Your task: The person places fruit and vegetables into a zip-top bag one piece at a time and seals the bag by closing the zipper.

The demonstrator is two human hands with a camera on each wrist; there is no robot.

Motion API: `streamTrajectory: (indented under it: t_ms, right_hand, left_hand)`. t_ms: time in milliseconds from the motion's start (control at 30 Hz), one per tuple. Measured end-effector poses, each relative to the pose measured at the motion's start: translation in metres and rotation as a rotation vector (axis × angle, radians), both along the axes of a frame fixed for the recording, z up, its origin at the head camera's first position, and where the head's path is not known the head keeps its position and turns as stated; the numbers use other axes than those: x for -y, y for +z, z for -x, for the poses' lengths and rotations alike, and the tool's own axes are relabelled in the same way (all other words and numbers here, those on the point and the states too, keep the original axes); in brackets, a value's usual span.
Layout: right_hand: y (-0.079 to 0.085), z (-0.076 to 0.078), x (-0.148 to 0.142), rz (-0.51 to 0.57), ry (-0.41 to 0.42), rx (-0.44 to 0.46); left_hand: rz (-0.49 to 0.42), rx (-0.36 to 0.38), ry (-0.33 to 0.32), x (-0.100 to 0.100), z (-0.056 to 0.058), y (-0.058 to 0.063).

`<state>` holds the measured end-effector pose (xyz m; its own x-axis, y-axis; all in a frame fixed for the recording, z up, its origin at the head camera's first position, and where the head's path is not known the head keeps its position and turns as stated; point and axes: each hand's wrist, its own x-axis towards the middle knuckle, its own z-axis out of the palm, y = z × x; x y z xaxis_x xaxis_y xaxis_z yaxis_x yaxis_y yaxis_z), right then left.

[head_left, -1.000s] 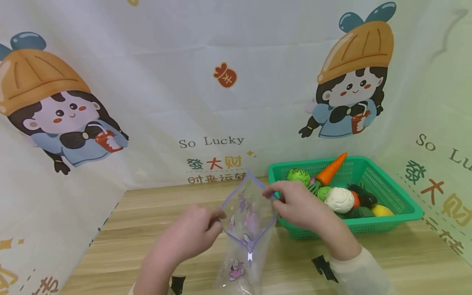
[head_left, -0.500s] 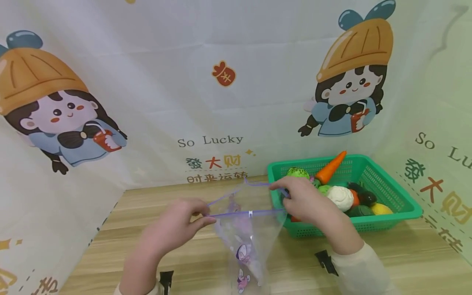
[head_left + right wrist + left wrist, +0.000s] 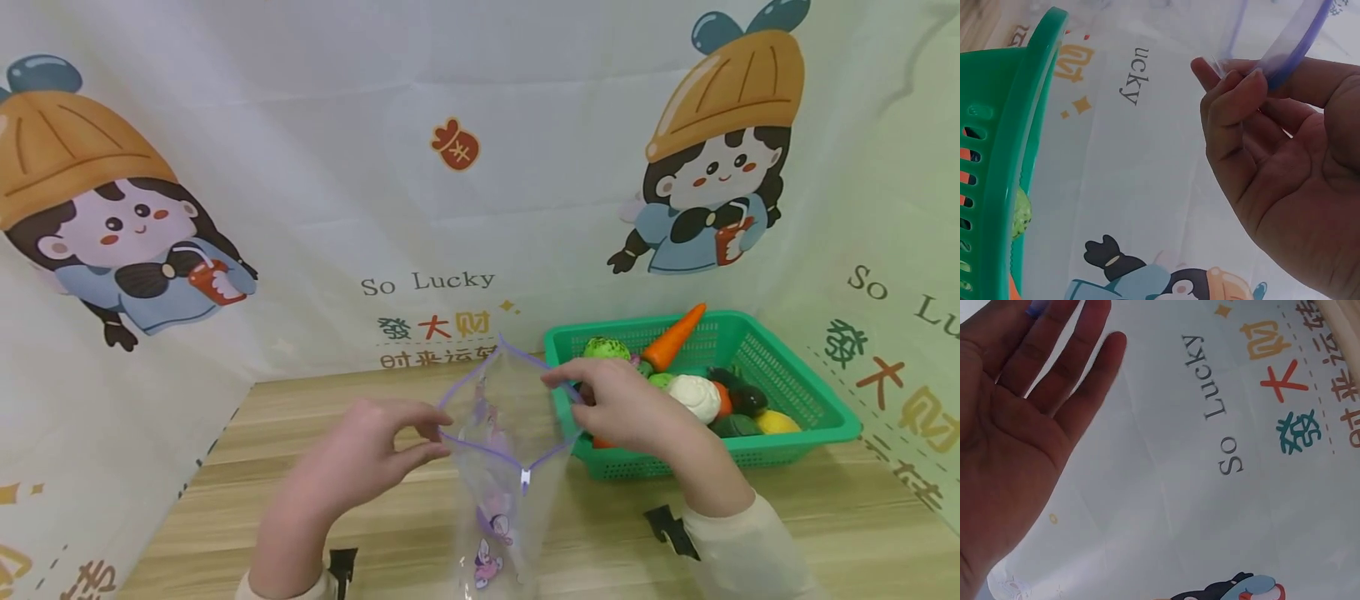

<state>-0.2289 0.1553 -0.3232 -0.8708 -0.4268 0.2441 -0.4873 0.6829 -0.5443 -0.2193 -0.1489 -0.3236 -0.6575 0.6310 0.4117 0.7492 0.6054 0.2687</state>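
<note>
Bag [image 3: 491,479], clear, purple-rimmed; mouth spread above surface [image 3: 397,537], beside green basket [image 3: 787,450]. Left hand [image 3: 378,446]: near rim held between thumb and fingers. Right hand [image 3: 621,407]: opposite rim pinched, thumb against fingers.

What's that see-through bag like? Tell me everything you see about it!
The plastic bag looks clear, thin and bendy, with pink and purple cartoon pictures, purple strips around its mouth and a white slider on the near edge. Its mouth is open wide, with the body hanging below. The left-hand grip and right-hand grip hold opposite sides. It's mostly left of the green basket; its bottom is out of view.
</note>
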Motion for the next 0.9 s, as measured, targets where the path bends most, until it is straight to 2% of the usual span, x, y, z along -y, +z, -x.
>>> streamTrajectory:
  t_ms: [167,267,433,567,633,767,833,900]
  right_hand:
    - [-0.001,-0.001,0.001,0.005,0.086,-0.002]
    - [-0.002,-0.001,0.003,-0.025,0.120,-0.041]
    - [-0.002,-0.001,0.005,-0.093,0.144,-0.110]
    - [-0.002,-0.001,0.004,-0.118,0.125,-0.104]
    - [-0.003,0.000,0.000,-0.139,0.076,-0.084]
    - [-0.004,0.005,-0.011,-0.186,-0.043,-0.041]
    - [-0.004,0.007,-0.015,-0.189,-0.059,-0.029]
    - [-0.005,0.009,-0.017,-0.181,-0.030,-0.015]
  left_hand:
    - [0.015,0.003,-0.027,-0.007,0.008,-0.010]
    - [0.010,-0.027,-0.053,-0.011,0.011,-0.013]
    - [-0.039,-0.094,-0.132,-0.016,0.012,-0.015]
    - [-0.058,-0.086,-0.167,-0.017,0.013,-0.013]
    - [-0.053,-0.065,-0.157,-0.015,0.015,-0.013]
    - [-0.034,-0.042,-0.091,-0.007,0.018,-0.016]
    - [-0.013,-0.043,-0.058,-0.005,0.021,-0.018]
    - [0.013,-0.046,-0.046,-0.007,0.023,-0.020]
